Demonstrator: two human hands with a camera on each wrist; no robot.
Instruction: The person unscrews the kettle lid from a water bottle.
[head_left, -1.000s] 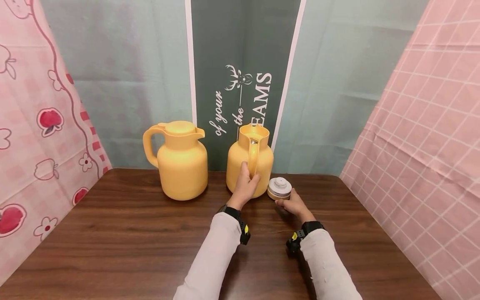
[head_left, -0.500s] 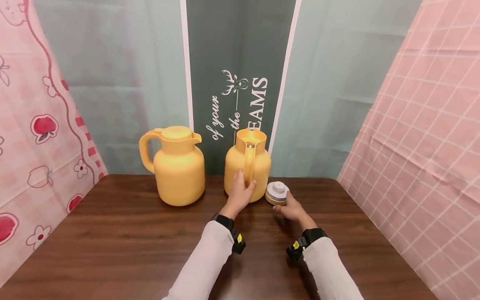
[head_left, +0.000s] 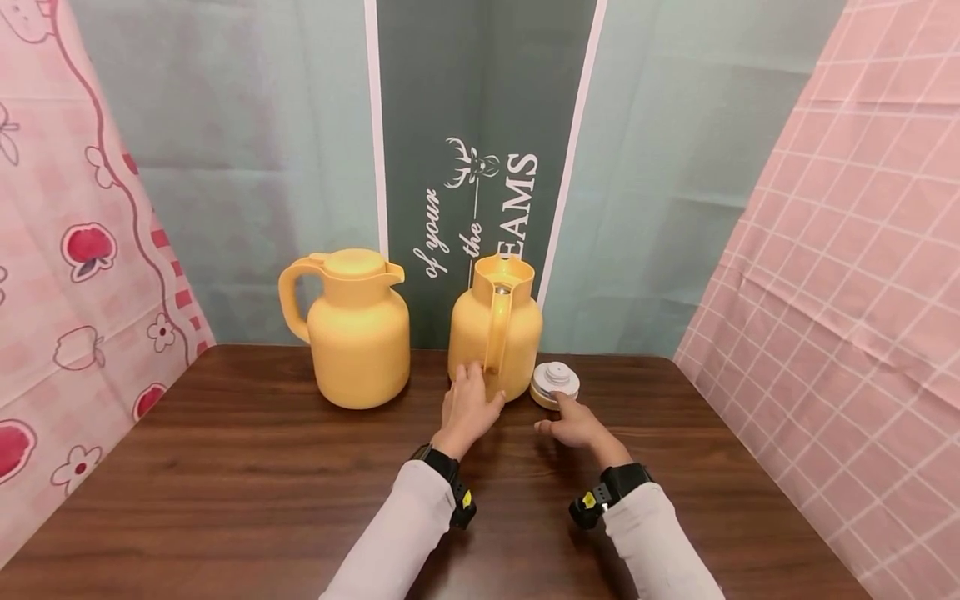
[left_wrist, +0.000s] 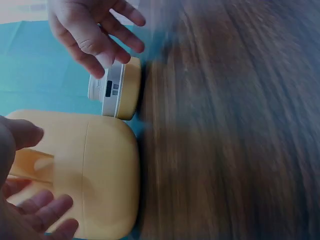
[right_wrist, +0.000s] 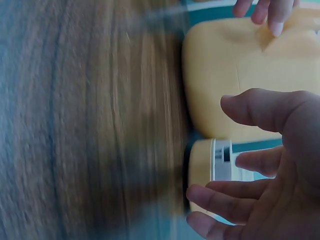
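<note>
A yellow thermos jug [head_left: 525, 333] stands upright with its mouth uncovered, its handle facing me. My left hand [head_left: 467, 408] is just in front of the handle, fingers spread and holding nothing; in the left wrist view there is a gap between the thumb and the handle [left_wrist: 30, 165]. Right of the jug, a stopper lid [head_left: 557, 382] sits on the table, its white side up and yellow rim down. Close in front of it is my right hand [head_left: 579, 423], fingers loosely extended. In the right wrist view those fingers [right_wrist: 225, 202] overlap the lid; whether they touch it I cannot tell.
A second yellow jug [head_left: 360, 350], lid on, stands to the left with its spout pointing right. Both jugs are near the back edge of the brown wooden table [head_left: 247, 467]. Fabric hangs behind, and pink patterned cloths [head_left: 825, 317] flank both sides.
My left hand has let go of the jug's handle and drawn back toward me. The right hand has loosened from the lid and pulled back slightly. Jug and lid stay in place.
</note>
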